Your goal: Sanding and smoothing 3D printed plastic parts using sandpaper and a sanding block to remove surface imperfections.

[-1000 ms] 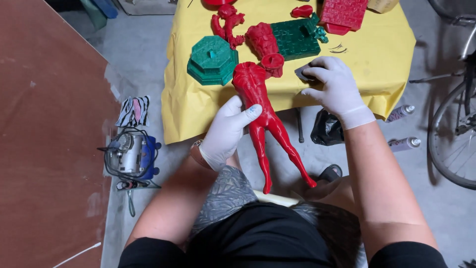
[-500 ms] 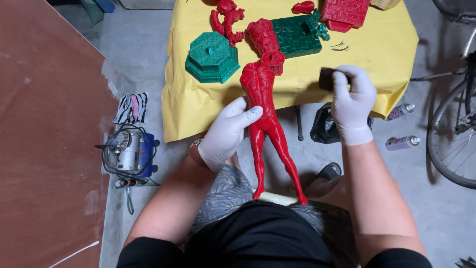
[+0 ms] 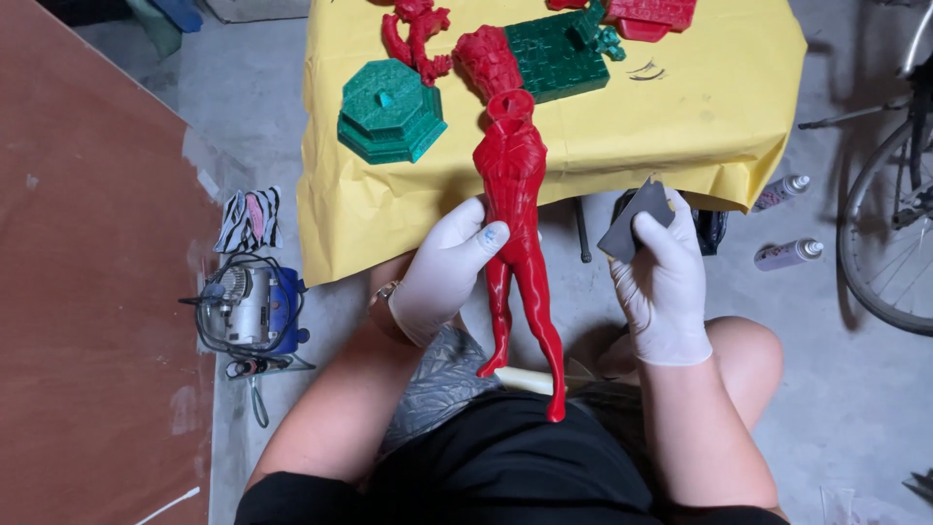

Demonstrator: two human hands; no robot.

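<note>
My left hand (image 3: 442, 270), in a white glove, grips a tall red humanoid figure (image 3: 515, 194) around its hips; the figure's legs point down toward my lap. My right hand (image 3: 666, 277), also gloved, pinches a small dark grey sheet of sandpaper (image 3: 634, 218) to the right of the figure, apart from it. The figure's upper body overlaps the front edge of a table covered in yellow cloth (image 3: 671, 117).
On the yellow cloth lie a green octagonal base (image 3: 391, 109), a green brick-textured slab (image 3: 554, 53) and other red parts (image 3: 418, 34). A small blue and grey power tool (image 3: 248, 309) sits on the floor at left, beside a brown board (image 3: 87, 292). Spray cans (image 3: 789, 255) and a bicycle wheel (image 3: 889, 233) are at right.
My right hand has drawn back from the table edge toward me with the sandpaper. The red figure has swung more upright in my left hand.
</note>
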